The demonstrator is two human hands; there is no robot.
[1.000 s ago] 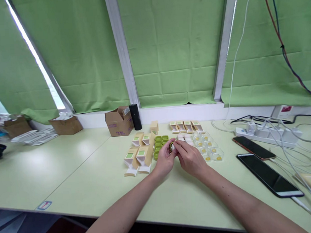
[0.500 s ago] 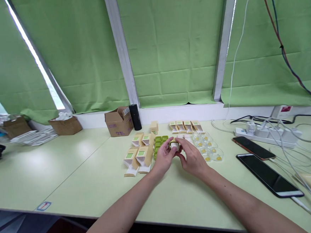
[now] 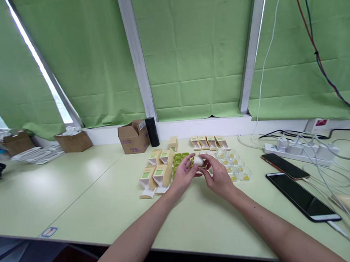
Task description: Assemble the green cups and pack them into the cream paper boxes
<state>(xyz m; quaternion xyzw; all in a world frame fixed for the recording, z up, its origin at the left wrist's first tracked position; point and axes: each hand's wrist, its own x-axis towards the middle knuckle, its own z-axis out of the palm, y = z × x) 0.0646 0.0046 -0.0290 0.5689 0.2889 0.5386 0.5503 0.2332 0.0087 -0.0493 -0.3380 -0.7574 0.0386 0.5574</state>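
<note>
In front of me, above the table, my left hand [image 3: 184,173] and my right hand [image 3: 218,172] meet around one small green-rimmed cup with a white rounded piece [image 3: 198,161] showing in it. The left fingers are wrapped round its left side. From the right, my right thumb and fingers close on its other side. My fingers hide much of the cup. Just behind my left hand stand several small green cups [image 3: 177,156], partly covered by it. Right of my right hand lie clear plastic domes [image 3: 234,162] with yellow spots inside.
Opened beige cartons [image 3: 163,175] lie left of my hands, and more cartons [image 3: 203,142] line the back. A cardboard box [image 3: 133,139] and a black cylinder [image 3: 152,131] stand by the wall. Phones [image 3: 302,196], cables and a white power strip [image 3: 302,154] occupy the right side.
The white piece and green rim have turned between my hands, so more of the white shows. My right fingers have shifted slightly to the right.
</note>
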